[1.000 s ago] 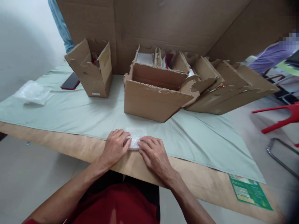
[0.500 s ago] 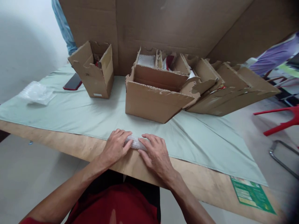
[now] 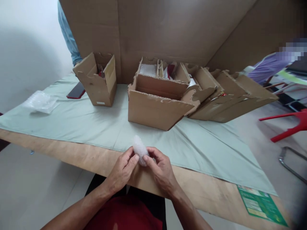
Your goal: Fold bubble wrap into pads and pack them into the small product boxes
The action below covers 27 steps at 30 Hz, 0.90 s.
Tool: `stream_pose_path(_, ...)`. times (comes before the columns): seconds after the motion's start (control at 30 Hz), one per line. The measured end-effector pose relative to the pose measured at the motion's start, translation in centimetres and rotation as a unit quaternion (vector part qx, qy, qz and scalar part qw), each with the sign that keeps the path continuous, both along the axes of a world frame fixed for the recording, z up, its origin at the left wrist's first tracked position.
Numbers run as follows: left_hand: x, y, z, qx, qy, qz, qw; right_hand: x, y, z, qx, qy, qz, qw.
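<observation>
A small roll of bubble wrap is pinched between my two hands near the front edge of the table. It points away from me with its far end raised. My left hand grips it from the left, thumb on the near side. From the right, my right hand closes on it with thumb and fingers. Whether anything is inside the wrap cannot be made out. Beyond my hands stands an open cardboard box with a low sloping front.
Several cardboard bins stand behind and right of it, some holding wrapped items. A tall box, a dark phone and flat bubble wrap lie left. A green leaflet is at the right corner; a red chair stands beyond.
The bubble wrap roll has turned from lying crosswise on the table to pointing away from me, lifted. Both hands have come closer together around it, and the view has shifted slightly.
</observation>
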<state>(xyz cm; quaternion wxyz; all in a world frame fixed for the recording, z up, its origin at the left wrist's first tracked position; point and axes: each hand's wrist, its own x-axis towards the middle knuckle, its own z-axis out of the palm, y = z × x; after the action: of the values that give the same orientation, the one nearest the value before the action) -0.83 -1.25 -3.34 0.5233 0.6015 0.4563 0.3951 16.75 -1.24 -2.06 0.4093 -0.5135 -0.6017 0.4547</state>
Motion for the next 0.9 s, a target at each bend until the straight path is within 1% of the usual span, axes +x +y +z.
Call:
stream_pose_path(0.07, 0.5, 0.1, 0.4, -0.02, -0.039, -0.01, 0.999, 0.3, -0.5, 0.2, 0.0, 0.01, 0.005, 1.0)
stream_pose_path(0.13, 0.6, 0.2, 0.5, -0.028, -0.044, -0.023, 0.998, 1.2, -0.9, 0.4, 0.01, -0.011, 0.008, 1.0)
stream_pose_path(0.2, 0.5, 0.2, 0.6, -0.015, -0.005, -0.024, 1.0, 2.4, -1.0, 0.6, -0.001, -0.019, 0.021, 1.0)
stream_pose_path(0.23, 0.5, 0.1, 0.6, 0.002, 0.025, -0.018, 1.0, 2.9, -1.0, 0.8, -0.015, -0.018, 0.029, 0.999)
stream_pose_path(0.33, 0.7, 0.0, 0.5, 0.093, 0.118, -0.011, 0.989, 4.1, -0.8, 1.3, -0.029, -0.035, 0.027, 0.999)
stream_pose_path(0.4, 1.0, 0.2, 0.7, 0.148, 0.161, -0.042, 0.975, 4.5, -0.5, 1.7, -0.013, -0.063, 0.01, 0.998)
stream_pose_path(0.47, 1.2, 1.0, 1.4, 0.199, 0.182, -0.087, 0.959, 4.7, -0.2, 2.1, 0.004, -0.088, -0.001, 0.996)
stream_pose_path(0.5, 1.2, 1.7, 2.0, 0.235, 0.185, -0.097, 0.949, 4.9, -0.1, 2.4, 0.012, -0.099, -0.004, 0.995)
stream_pose_path(0.53, 1.2, 2.7, 2.8, 0.281, 0.188, -0.093, 0.937, 5.2, 0.0, 2.6, 0.02, -0.111, -0.008, 0.994)
stream_pose_path(0.57, 1.1, 3.9, 3.8, 0.333, 0.192, -0.075, 0.92, 5.6, 0.1, 2.9, 0.025, -0.12, -0.013, 0.992)
stream_pose_path(0.63, 1.1, 7.0, 6.0, 0.436, 0.213, -0.006, 0.874, 6.7, 0.2, 3.5, 0.031, -0.133, -0.022, 0.99)
stream_pose_path(0.7, 1.2, 10.4, 8.0, 0.501, 0.246, 0.054, 0.828, 7.9, 0.1, 4.3, 0.042, -0.137, -0.031, 0.989)
stream_pose_path(0.73, 1.3, 11.9, 8.8, 0.512, 0.268, 0.072, 0.813, 8.5, 0.1, 4.8, 0.056, -0.136, -0.042, 0.988)
stream_pose_path(0.8, 1.6, 14.1, 9.4, 0.521, 0.301, 0.098, 0.793, 9.7, 0.1, 6.0, 0.097, -0.132, -0.084, 0.983)
stream_pose_path(0.83, 1.8, 14.6, 9.2, 0.523, 0.309, 0.11, 0.786, 10.2, 0.1, 6.7, 0.122, -0.127, -0.116, 0.977)
stream_pose_path(0.9, 2.1, 14.5, 8.2, 0.536, 0.304, 0.138, 0.776, 11.1, 0.5, 8.4, 0.176, -0.113, -0.198, 0.958)
